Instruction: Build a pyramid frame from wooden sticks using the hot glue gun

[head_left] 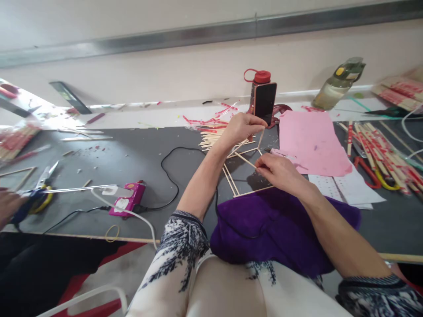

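Note:
A frame of thin wooden sticks stands on the grey table, its near edge beside a purple cloth. My left hand is closed at the top of the frame, its fingertips pinching the upper end of a stick. Lower and to the right, my right hand pinches the end of another stick that slants up to the left. A pile of loose sticks lies behind my left forearm.
A phone leans on a red-capped bottle. Pink paper lies right of it, near a green bottle and wrapped sticks. Left are a magenta box, cables and another person's hand at scissors.

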A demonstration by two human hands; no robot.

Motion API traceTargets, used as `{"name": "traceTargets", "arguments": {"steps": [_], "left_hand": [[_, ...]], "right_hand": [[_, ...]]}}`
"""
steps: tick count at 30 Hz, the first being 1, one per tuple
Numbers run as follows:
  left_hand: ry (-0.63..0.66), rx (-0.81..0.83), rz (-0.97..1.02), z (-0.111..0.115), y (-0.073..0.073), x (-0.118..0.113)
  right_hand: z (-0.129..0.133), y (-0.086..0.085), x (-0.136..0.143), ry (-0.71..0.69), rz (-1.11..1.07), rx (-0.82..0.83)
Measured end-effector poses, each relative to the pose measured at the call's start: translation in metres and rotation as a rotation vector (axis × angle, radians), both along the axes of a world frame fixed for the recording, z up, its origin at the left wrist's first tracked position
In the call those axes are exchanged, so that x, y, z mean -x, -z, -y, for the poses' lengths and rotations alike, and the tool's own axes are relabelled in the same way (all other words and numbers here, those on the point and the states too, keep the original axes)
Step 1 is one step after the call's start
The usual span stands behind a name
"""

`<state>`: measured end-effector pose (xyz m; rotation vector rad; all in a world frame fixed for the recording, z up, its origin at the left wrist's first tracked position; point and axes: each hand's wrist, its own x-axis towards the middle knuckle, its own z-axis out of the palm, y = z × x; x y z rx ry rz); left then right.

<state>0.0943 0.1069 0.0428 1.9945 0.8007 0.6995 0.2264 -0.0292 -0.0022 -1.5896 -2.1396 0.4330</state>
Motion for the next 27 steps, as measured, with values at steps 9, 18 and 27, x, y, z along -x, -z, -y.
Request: {"name": "traceTargets", "arguments": {"steps": [9,18,27], "left_hand": [[0.011,-0.007,-0.011,-0.001,0.003,0.001],[0.019,-0.019,-0.005,-0.006,0.003,0.001],[0.007,-0.040,-0.036,-0.006,0.002,0.001]], "right_hand": [[0.017,-0.002,-0.007,0.066,-0.115,-0.015],[0.026,-0.002,-0.012,0.079,-0.195,-0.029],[0.026,0.001,-0.014,0.071,-0.212,-0.053]]}}
